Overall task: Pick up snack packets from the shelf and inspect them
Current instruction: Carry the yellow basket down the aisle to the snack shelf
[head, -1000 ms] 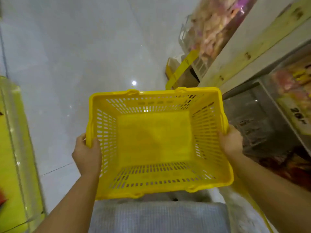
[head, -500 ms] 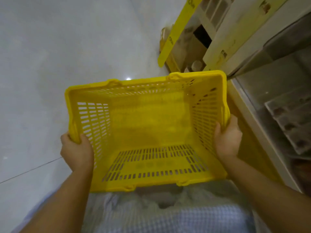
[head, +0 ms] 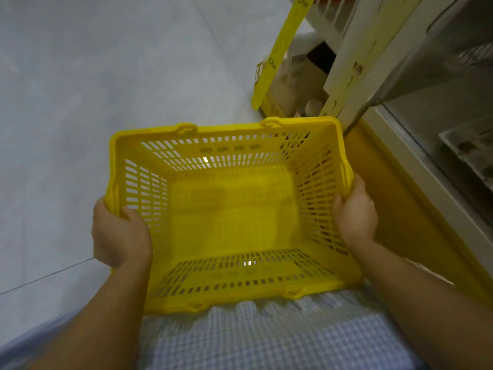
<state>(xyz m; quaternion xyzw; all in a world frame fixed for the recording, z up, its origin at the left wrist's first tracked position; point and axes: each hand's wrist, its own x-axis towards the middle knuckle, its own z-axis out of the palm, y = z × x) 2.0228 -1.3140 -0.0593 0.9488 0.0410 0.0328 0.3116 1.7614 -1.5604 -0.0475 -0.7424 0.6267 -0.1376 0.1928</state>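
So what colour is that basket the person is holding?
The basket is bright yellow, seen clearly in the head view.

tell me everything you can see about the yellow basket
The yellow plastic shopping basket is rectangular, with slotted walls, a plain floor and a thick rim bearing hinge lugs. It is empty, held roughly level with its open top toward the camera, beside a white shelf unit. The left hand grips its left rim, the right hand its right rim; its near edge borders blue-checked clothing.
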